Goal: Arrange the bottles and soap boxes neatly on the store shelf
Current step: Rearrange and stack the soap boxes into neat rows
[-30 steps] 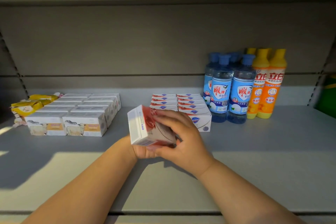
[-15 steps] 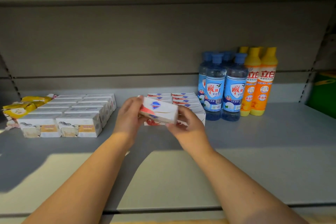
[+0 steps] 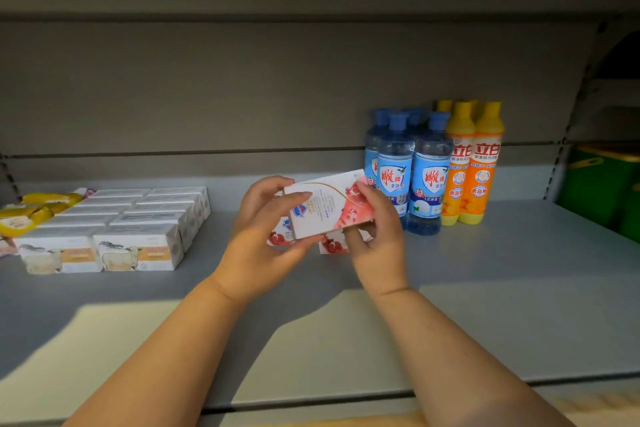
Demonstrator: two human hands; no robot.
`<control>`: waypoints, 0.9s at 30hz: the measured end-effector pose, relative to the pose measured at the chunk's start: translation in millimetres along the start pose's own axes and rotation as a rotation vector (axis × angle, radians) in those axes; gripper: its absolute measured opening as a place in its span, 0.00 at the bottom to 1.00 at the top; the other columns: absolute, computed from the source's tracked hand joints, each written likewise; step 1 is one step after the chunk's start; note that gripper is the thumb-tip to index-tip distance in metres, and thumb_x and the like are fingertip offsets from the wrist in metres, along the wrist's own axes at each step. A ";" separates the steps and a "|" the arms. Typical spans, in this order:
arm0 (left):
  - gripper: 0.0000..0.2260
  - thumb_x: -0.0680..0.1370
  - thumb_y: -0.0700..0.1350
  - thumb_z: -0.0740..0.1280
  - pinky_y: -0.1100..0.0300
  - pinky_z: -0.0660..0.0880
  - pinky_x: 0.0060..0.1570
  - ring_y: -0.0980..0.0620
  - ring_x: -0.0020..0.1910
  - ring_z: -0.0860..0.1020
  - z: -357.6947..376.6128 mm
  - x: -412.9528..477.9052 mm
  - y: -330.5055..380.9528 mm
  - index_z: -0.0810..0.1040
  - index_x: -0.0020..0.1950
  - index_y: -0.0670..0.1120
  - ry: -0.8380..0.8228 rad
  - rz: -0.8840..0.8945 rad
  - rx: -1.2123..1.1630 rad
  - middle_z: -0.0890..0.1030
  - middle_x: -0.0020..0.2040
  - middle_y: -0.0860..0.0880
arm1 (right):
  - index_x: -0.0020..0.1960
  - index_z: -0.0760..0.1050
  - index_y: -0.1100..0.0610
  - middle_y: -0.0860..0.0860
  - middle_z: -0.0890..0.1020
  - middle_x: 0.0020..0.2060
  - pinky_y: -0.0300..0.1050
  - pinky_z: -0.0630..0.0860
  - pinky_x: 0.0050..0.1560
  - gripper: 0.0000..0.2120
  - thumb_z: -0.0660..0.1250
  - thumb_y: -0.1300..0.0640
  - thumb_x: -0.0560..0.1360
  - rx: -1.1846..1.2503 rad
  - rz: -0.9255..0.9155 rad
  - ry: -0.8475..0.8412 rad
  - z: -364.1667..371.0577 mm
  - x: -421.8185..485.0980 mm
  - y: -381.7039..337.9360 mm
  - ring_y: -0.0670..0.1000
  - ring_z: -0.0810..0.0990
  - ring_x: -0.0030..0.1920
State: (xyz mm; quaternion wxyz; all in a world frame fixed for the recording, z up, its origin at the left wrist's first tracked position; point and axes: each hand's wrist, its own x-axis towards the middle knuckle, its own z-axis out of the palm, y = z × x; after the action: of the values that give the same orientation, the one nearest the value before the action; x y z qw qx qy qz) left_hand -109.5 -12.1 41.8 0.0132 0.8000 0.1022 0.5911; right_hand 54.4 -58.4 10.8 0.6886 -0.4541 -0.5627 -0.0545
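A white and red soap box [image 3: 327, 206] is held in the air by both hands, its broad printed face towards me. My left hand [image 3: 261, 239] grips its left end and my right hand [image 3: 375, 236] grips its right end. Behind and below it, a stack of matching red and white soap boxes [image 3: 332, 243] rests on the grey shelf [image 3: 485, 288], mostly hidden by my hands. Blue-capped clear bottles [image 3: 427, 177] stand to the right of that stack, with orange bottles [image 3: 474, 163] beside them.
A block of white and tan soap boxes [image 3: 135, 225] fills the shelf's left part. Yellow packets [image 3: 33, 211] lie at the far left. A green container [image 3: 602, 184] stands past the right upright. The shelf's front edge [image 3: 311, 399] runs below my forearms.
My hands have lifted the soap box and turned it from edge-on to its broad face towards me, carrying it away from me over the red and white stack.
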 end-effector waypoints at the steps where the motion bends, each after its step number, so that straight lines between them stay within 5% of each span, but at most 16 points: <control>1: 0.21 0.65 0.40 0.75 0.69 0.66 0.61 0.62 0.60 0.69 0.0 -0.5 -0.9 0.76 0.56 0.49 0.000 -0.085 -0.045 0.71 0.59 0.42 | 0.61 0.65 0.36 0.36 0.70 0.60 0.50 0.73 0.62 0.32 0.67 0.67 0.68 0.010 0.023 -0.020 -0.2 0.8 -0.1 0.45 0.71 0.63; 5: 0.07 0.71 0.47 0.67 0.66 0.75 0.48 0.55 0.51 0.77 -5.0 4.5 -8.5 0.78 0.48 0.54 -0.002 -0.571 -0.401 0.76 0.54 0.46 | 0.50 0.75 0.45 0.41 0.80 0.47 0.41 0.77 0.51 0.24 0.77 0.67 0.63 0.083 0.180 -0.108 4.6 -1.6 -1.1 0.37 0.78 0.50; 9: 0.08 0.78 0.52 0.64 0.59 0.75 0.46 0.53 0.40 0.79 -6.3 4.7 -28.2 0.79 0.42 0.51 -0.093 -0.971 -0.546 0.83 0.37 0.55 | 0.46 0.79 0.53 0.59 0.83 0.45 0.52 0.79 0.41 0.11 0.76 0.57 0.66 0.205 0.518 -0.241 9.9 -6.5 -2.2 0.63 0.80 0.46; 11: 0.03 0.76 0.46 0.68 0.61 0.77 0.43 0.53 0.39 0.81 -5.1 0.3 -35.2 0.77 0.45 0.47 -0.235 -1.004 -0.526 0.84 0.38 0.54 | 0.46 0.79 0.56 0.61 0.83 0.43 0.42 0.72 0.30 0.08 0.73 0.53 0.70 0.211 0.662 -0.293 9.3 -4.2 -0.8 0.56 0.80 0.37; 13: 0.10 0.71 0.42 0.73 0.60 0.79 0.45 0.52 0.42 0.83 -6.1 -4.5 -40.6 0.76 0.50 0.44 -0.345 -1.052 -0.534 0.85 0.44 0.50 | 0.43 0.79 0.55 0.54 0.83 0.35 0.36 0.69 0.25 0.10 0.69 0.49 0.72 0.190 0.761 -0.352 9.3 -4.0 0.9 0.46 0.77 0.31; 16: 0.11 0.70 0.36 0.74 0.63 0.78 0.41 0.52 0.44 0.82 -14.3 -8.6 -49.3 0.76 0.48 0.45 -0.427 -1.063 -0.487 0.84 0.45 0.48 | 0.44 0.77 0.54 0.47 0.82 0.35 0.37 0.73 0.31 0.11 0.69 0.46 0.72 -0.011 0.726 -0.486 10.5 -7.6 5.5 0.45 0.79 0.34; 21: 0.12 0.68 0.43 0.77 0.70 0.73 0.37 0.61 0.44 0.80 -22.7 -16.5 -64.2 0.76 0.46 0.49 -0.551 -1.041 -0.121 0.83 0.47 0.54 | 0.69 0.66 0.51 0.52 0.73 0.63 0.45 0.70 0.62 0.27 0.66 0.45 0.74 -0.597 0.399 -0.795 14.5 -9.6 9.6 0.51 0.71 0.63; 24: 0.12 0.68 0.47 0.77 0.77 0.68 0.30 0.67 0.38 0.77 -17.5 -22.4 -69.6 0.76 0.46 0.50 -0.513 -1.028 -0.070 0.82 0.44 0.57 | 0.67 0.69 0.54 0.54 0.69 0.65 0.45 0.68 0.62 0.23 0.61 0.44 0.75 -0.760 0.361 -0.845 16.9 -13.5 11.3 0.54 0.68 0.64; 27: 0.13 0.68 0.47 0.77 0.76 0.69 0.32 0.63 0.40 0.79 -7.3 -28.3 -71.2 0.75 0.46 0.52 -0.423 -1.023 -0.086 0.82 0.45 0.54 | 0.60 0.74 0.55 0.54 0.71 0.61 0.44 0.69 0.58 0.18 0.59 0.46 0.76 -0.849 0.335 -0.855 17.2 -16.6 13.8 0.53 0.70 0.60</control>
State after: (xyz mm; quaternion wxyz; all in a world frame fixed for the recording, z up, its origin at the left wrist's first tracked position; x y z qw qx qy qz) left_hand -134.9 51.7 7.1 0.3514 0.7483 0.4488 0.3394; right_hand 44.0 -45.7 -11.5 0.1611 -0.7519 -0.6389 0.0218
